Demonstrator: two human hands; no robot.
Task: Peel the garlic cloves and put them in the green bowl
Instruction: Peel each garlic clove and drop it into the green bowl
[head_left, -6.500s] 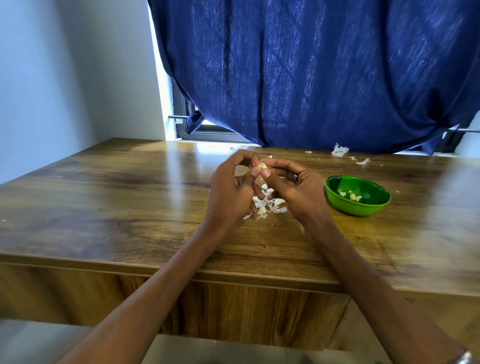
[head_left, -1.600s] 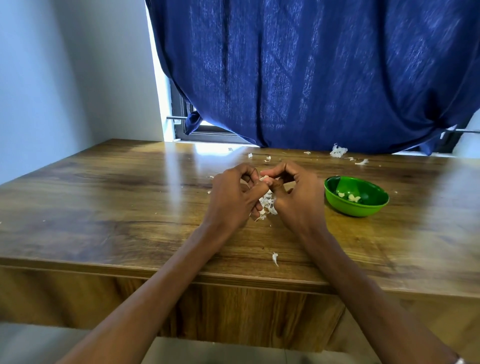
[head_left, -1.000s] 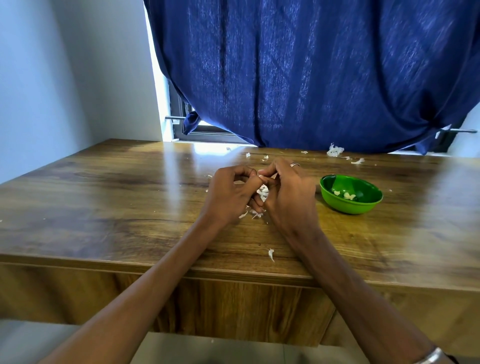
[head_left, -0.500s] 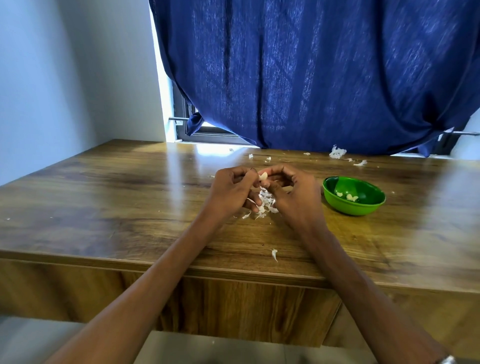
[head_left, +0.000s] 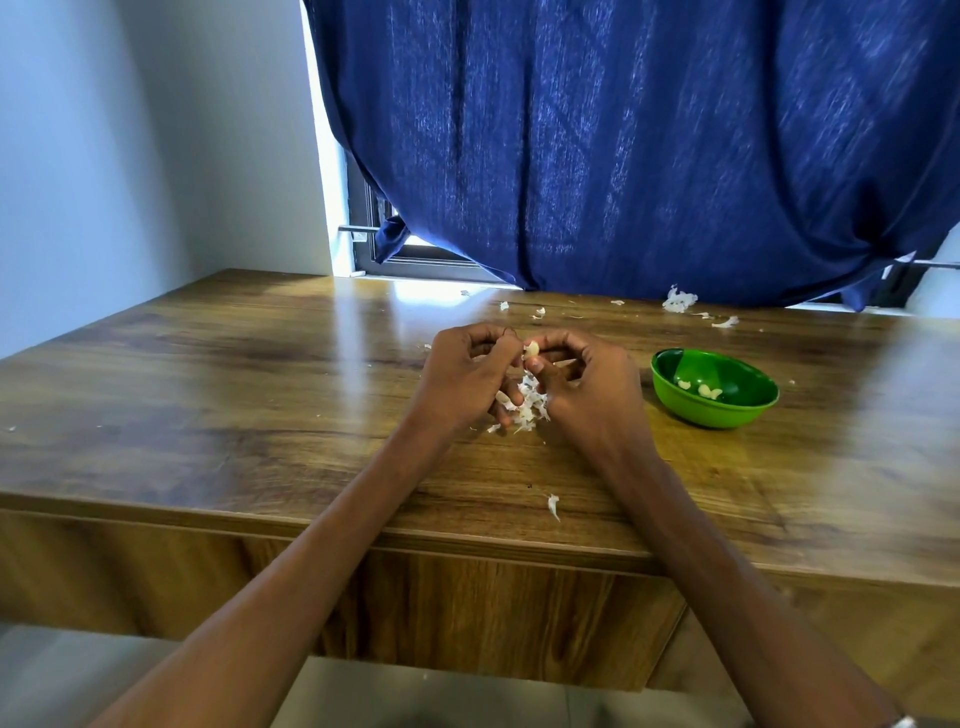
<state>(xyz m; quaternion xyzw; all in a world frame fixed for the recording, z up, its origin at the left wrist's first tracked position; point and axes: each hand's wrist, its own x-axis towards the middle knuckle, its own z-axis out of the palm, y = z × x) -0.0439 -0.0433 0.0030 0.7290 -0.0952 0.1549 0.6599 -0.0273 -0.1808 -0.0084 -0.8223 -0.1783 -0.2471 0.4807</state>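
Wooden table (head_left: 218, 415) under both hands. Green bowl (head_left: 691, 410), right of the grip, well apart, a few peeled cloves (head_left: 701, 389) inside. Left hand (head_left: 462, 384) and right hand (head_left: 592, 395), fingers curled, fingertips together pinching one garlic clove (head_left: 530, 349). Skin pile (head_left: 527, 410) just below the grip.

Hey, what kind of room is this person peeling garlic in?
Probably a room at home: a wooden table against a window with a blue curtain, and a green bowl.

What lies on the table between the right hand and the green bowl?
Bare wood: the head view shows nothing on the table between the right hand and the green bowl.
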